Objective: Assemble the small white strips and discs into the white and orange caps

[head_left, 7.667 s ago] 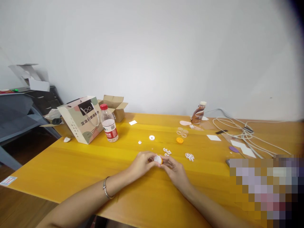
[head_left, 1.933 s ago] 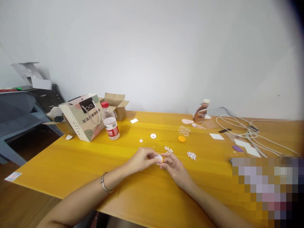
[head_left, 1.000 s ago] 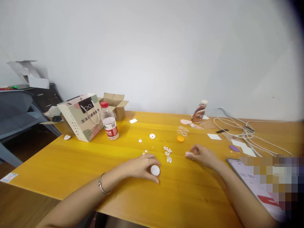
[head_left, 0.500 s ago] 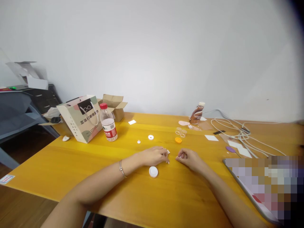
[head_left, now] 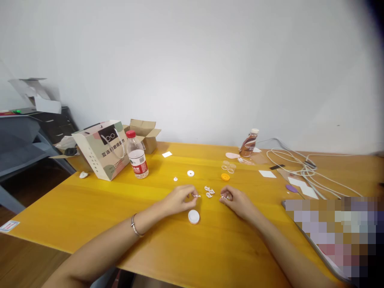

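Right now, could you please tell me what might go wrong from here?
The left hand pinches a small white piece that juts out from the grip and might slip. The round white part lies close by the left hand, which could nudge it. The loose white pieces lie between that hand and the right hand, so either could perhaps brush them aside.

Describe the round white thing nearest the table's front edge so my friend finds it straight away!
Find the big yellow-brown table, then the left hand over it. Just on the near side of that hand sits the round white thing. Unlike the smaller openwork white pieces beyond it, it shows no gaps.
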`<action>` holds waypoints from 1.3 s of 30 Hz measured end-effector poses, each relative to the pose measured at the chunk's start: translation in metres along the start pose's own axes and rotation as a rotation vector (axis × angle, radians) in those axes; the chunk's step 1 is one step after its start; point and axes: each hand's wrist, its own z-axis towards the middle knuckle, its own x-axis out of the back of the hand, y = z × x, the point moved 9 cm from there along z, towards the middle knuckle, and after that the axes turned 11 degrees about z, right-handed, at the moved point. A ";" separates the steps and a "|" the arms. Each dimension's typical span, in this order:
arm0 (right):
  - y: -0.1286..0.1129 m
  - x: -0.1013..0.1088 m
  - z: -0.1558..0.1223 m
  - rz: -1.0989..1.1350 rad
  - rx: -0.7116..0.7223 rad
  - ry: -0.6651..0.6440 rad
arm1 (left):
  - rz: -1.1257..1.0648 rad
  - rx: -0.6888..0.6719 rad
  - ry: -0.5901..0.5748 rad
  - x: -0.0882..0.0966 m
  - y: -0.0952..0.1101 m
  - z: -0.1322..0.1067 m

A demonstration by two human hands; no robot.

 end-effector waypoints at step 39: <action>-0.040 -0.072 -0.028 1.215 -0.287 -0.184 | -0.284 -0.001 -0.040 -0.003 -0.002 0.004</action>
